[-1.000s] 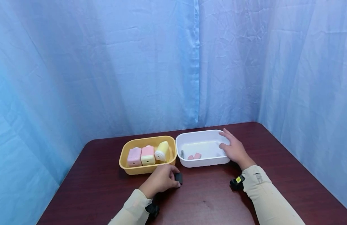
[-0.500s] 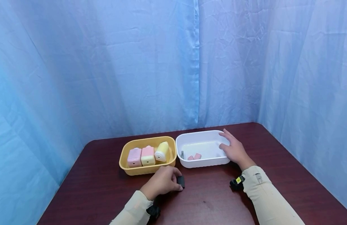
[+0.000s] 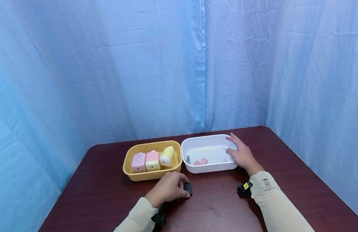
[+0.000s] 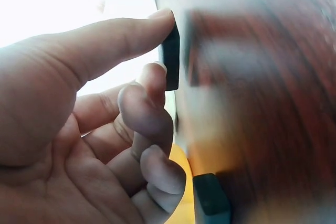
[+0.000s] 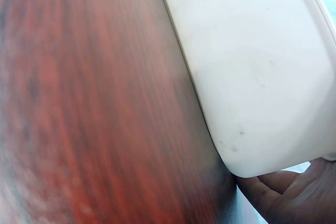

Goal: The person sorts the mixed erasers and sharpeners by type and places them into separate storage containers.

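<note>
Low over the table (image 3: pixel 213 206), my left hand (image 3: pixel 166 187) pinches a small black block that looks like an eraser (image 3: pixel 188 188). The left wrist view has this block (image 4: pixel 171 59) on edge between thumb and fingertips, just off the wood or touching it; I cannot tell which. My right hand (image 3: pixel 243 157) holds the right end of a white tray (image 3: pixel 213 167), thumb inside the rim; the right wrist view hides most of its fingers behind the tray wall. Two pink eraser-like pieces (image 3: pixel 203 160) and a grey one (image 3: pixel 188 159) lie in this tray.
Left of it, touching, stands a yellow tray (image 3: pixel 150 175) holding a purple (image 3: pixel 139 161), a pink (image 3: pixel 152 160) and a yellow pencil sharpener (image 3: pixel 167 156). A second dark block (image 4: pixel 211 198) shows low in the left wrist view. Blue curtains (image 3: pixel 155 64) surround the table.
My left hand has shifted slightly right and nearer to me, carrying the black eraser along. The right hand and both trays have stayed in place.
</note>
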The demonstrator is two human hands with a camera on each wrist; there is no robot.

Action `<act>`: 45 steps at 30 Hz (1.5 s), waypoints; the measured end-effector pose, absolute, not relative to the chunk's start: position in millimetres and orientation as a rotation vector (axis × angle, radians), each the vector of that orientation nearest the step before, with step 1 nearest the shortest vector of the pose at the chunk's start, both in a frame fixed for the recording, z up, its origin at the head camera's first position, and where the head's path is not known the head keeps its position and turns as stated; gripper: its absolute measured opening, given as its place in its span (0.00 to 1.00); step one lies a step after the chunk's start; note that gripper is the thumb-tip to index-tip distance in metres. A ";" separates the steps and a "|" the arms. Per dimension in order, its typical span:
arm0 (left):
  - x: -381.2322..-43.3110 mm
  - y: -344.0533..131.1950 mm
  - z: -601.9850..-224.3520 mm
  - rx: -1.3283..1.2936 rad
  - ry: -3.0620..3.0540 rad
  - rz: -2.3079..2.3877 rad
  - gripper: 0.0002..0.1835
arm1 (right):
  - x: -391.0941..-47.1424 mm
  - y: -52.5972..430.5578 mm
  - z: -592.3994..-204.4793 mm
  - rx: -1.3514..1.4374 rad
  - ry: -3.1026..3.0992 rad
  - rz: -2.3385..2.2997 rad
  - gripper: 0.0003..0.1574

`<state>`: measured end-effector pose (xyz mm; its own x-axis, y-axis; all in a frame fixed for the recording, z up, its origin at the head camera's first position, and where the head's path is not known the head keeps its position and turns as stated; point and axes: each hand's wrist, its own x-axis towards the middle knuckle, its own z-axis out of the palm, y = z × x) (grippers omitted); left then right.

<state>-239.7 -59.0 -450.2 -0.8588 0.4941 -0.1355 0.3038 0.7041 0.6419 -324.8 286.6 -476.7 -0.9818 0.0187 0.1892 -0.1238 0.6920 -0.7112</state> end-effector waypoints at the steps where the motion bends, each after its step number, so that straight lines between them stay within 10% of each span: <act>1: -239.7 -58.8 -449.6 0.630 2.616 0.908 0.20 | -324.8 286.7 -476.4 0.085 -2.718 1.163 0.37; 45: -242.2 -41.7 -414.2 0.775 2.790 0.904 0.18 | -325.3 286.7 -479.6 0.060 -2.715 1.198 0.38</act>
<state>-242.2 -41.7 -414.2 -0.8641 0.5005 0.0529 0.4364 0.6927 0.5742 -325.3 286.7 -479.6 -0.9842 0.0329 0.1742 -0.1065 0.6757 -0.7295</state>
